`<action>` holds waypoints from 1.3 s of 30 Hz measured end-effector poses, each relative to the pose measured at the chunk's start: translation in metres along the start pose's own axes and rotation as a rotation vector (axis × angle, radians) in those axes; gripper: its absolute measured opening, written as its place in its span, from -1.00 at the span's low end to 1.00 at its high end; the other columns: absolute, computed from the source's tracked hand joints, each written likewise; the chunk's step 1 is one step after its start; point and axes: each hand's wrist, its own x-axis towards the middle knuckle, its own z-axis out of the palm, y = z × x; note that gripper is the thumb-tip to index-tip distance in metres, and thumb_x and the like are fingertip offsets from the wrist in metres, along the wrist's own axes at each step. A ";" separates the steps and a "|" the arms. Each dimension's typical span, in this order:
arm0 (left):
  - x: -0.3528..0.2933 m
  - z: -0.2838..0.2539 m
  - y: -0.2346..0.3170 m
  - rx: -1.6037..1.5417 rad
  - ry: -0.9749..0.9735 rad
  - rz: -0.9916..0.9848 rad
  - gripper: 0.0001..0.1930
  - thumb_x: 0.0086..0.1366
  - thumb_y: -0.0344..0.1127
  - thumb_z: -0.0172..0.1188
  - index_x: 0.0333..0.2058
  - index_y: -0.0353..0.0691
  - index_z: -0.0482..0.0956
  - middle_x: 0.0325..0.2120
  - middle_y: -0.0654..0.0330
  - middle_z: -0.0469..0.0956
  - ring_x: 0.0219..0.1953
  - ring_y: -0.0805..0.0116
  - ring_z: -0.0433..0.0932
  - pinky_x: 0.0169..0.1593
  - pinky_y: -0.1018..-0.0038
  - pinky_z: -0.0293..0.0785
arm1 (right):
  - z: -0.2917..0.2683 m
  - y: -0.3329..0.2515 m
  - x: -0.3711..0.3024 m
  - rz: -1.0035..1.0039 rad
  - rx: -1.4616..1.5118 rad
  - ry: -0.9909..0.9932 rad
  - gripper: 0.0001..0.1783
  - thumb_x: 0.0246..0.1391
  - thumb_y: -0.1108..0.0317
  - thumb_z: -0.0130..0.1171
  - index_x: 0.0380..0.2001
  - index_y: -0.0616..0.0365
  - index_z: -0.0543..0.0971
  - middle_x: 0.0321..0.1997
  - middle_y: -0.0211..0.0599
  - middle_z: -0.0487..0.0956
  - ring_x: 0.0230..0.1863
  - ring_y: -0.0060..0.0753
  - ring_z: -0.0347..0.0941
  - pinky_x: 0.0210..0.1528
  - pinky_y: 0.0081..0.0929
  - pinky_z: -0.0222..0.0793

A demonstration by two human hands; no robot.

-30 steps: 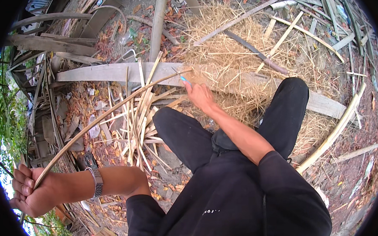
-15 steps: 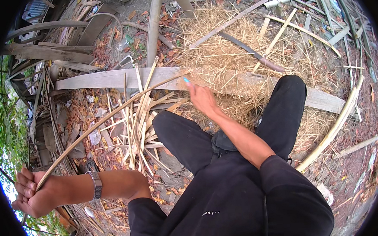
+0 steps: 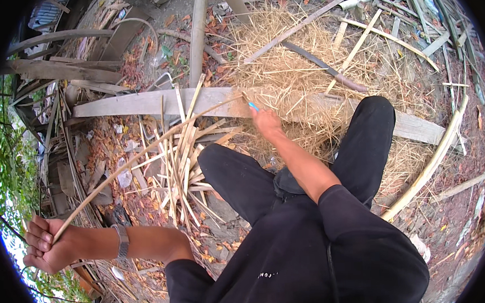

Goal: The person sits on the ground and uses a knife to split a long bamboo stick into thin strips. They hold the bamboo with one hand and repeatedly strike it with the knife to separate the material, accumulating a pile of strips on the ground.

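A long, thin brown stick (image 3: pixel 109 179) slants from the lower left up to the middle of the view. My left hand (image 3: pixel 45 245) is closed round its near end, far out at the left. My right hand (image 3: pixel 267 121) is closed on a small blue-handled tool (image 3: pixel 253 106), held against the stick's far end. The blade is too small to make out, so I cannot tell its kind. That end of the stick lies over a grey wooden plank (image 3: pixel 125 104) running crosswise in front of my knees.
Pale curly shavings (image 3: pixel 287 56) cover the ground and part of the plank. A long dark blade with a brown handle (image 3: pixel 350 84) lies on them. Split strips (image 3: pixel 180 171) are heaped left of my knee. A hacksaw frame (image 3: pixel 163 77) stands by the plank; a pale pole (image 3: pixel 432 161) lies at right.
My right hand and the blue-handled tool have shifted slightly right and nearer to me. My left hand has moved a little right and up, and the stick has shifted with it.
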 end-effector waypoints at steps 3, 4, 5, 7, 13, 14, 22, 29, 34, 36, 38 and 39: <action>0.005 -0.037 -0.006 -0.048 -0.007 -0.032 -0.56 0.28 -0.32 -0.14 -0.76 -0.01 -0.05 -0.87 0.34 -0.07 -0.77 0.52 -0.11 -0.64 0.56 -0.15 | -0.007 0.015 -0.002 0.013 -0.112 0.004 -0.31 0.24 -0.12 -0.39 -0.16 0.30 0.52 -0.11 0.14 0.50 0.00 0.05 0.41 0.05 -0.10 0.29; 0.004 -0.046 -0.005 -0.026 -0.006 -0.032 -0.56 0.29 -0.31 -0.14 -0.76 -0.01 -0.05 -0.87 0.34 -0.07 -0.77 0.52 -0.11 -0.64 0.57 -0.15 | -0.006 0.019 -0.006 0.017 -0.082 0.002 -0.27 0.24 -0.13 -0.39 -0.20 0.35 0.53 -0.12 0.19 0.50 -0.02 0.12 0.41 0.05 -0.08 0.29; 0.002 -0.054 -0.002 0.042 0.054 -0.028 -0.56 0.30 -0.31 -0.16 -0.76 0.00 -0.05 -0.87 0.35 -0.07 -0.77 0.52 -0.12 -0.64 0.57 -0.15 | -0.004 0.024 -0.012 0.020 -0.053 -0.001 -0.24 0.23 -0.15 -0.40 -0.23 0.41 0.53 -0.14 0.23 0.50 -0.04 0.18 0.42 0.05 -0.06 0.28; 0.008 -0.069 0.001 0.119 0.069 -0.034 -0.55 0.33 -0.26 -0.19 -0.77 -0.01 -0.02 -0.87 0.34 -0.06 -0.77 0.51 -0.08 -0.64 0.56 -0.13 | 0.000 0.035 -0.018 0.051 0.004 -0.014 -0.19 0.22 -0.17 -0.40 -0.27 0.46 0.54 -0.16 0.29 0.51 -0.07 0.24 0.43 0.05 -0.05 0.29; 0.059 -0.111 0.031 0.030 -0.036 -0.014 -0.54 0.27 -0.28 -0.25 -0.83 0.01 -0.05 -0.90 0.34 -0.04 -0.81 0.50 -0.08 -0.65 0.53 -0.11 | -0.018 0.035 -0.041 0.019 0.003 -0.244 -0.14 0.22 -0.23 -0.47 -0.40 0.40 0.56 -0.39 0.19 0.54 -0.24 0.07 0.50 -0.06 -0.07 0.34; 0.050 -0.094 0.030 0.065 0.025 0.022 -0.65 -0.01 -0.42 -0.12 -0.82 0.00 -0.06 -0.90 0.35 -0.06 -0.80 0.51 -0.09 -0.64 0.55 -0.13 | -0.032 0.017 -0.051 0.010 0.021 -0.282 -0.14 0.22 -0.23 -0.48 -0.44 0.39 0.56 -0.46 0.13 0.53 -0.29 0.02 0.51 -0.09 -0.07 0.35; 0.031 -0.024 0.014 -0.051 -0.058 0.001 -0.67 -0.01 -0.47 -0.17 -0.80 0.00 -0.08 -0.89 0.32 -0.06 -0.79 0.50 -0.11 -0.64 0.55 -0.15 | -0.032 -0.069 -0.068 -0.324 0.245 -0.187 -0.21 0.26 -0.15 -0.45 -0.54 0.35 0.52 -0.62 0.07 0.49 -0.47 0.06 0.48 -0.20 -0.02 0.34; 0.063 -0.034 0.001 -0.211 -0.254 -0.053 -0.65 -0.06 -0.44 -0.15 -0.84 0.03 -0.09 -0.91 0.34 -0.07 -0.82 0.53 -0.10 -0.64 0.57 -0.19 | 0.009 -0.092 -0.072 -0.317 0.247 -0.110 -0.26 0.25 -0.11 -0.39 -0.41 0.40 0.55 -0.40 0.36 0.51 -0.23 0.30 0.46 -0.08 -0.04 0.31; 0.056 -0.038 0.000 -0.210 -0.224 -0.022 -0.64 -0.10 -0.45 -0.17 -0.86 0.04 -0.12 -0.93 0.36 -0.13 -0.84 0.54 -0.12 -0.65 0.57 -0.20 | 0.048 -0.055 -0.059 -0.236 0.234 -0.143 -0.27 0.26 -0.09 -0.38 -0.43 0.40 0.54 -0.50 0.31 0.50 -0.35 0.27 0.47 -0.17 -0.04 0.33; 0.057 -0.050 0.007 -0.215 -0.231 -0.015 -0.65 -0.10 -0.45 -0.18 -0.86 0.04 -0.12 -0.93 0.37 -0.15 -0.85 0.55 -0.12 -0.65 0.57 -0.20 | 0.002 -0.105 -0.097 -0.279 0.427 -0.176 -0.28 0.26 -0.08 -0.37 -0.48 0.39 0.52 -0.56 0.26 0.48 -0.44 0.26 0.45 -0.25 -0.04 0.34; 0.057 -0.052 0.010 -0.269 -0.266 -0.059 -0.65 -0.10 -0.46 -0.21 -0.86 0.04 -0.13 -0.93 0.37 -0.16 -0.85 0.55 -0.14 -0.65 0.56 -0.18 | -0.014 -0.128 -0.114 -0.499 0.541 -0.108 -0.34 0.27 -0.03 -0.32 -0.55 0.37 0.47 -0.65 0.20 0.43 -0.53 0.26 0.38 -0.34 -0.03 0.30; 0.054 -0.051 0.011 -0.227 -0.261 -0.036 -0.66 -0.10 -0.47 -0.22 -0.85 0.03 -0.13 -0.92 0.36 -0.15 -0.84 0.54 -0.13 -0.65 0.56 -0.16 | -0.025 -0.140 -0.124 -0.537 0.544 -0.148 -0.35 0.27 -0.02 -0.31 -0.56 0.37 0.46 -0.65 0.21 0.41 -0.54 0.27 0.36 -0.36 -0.03 0.28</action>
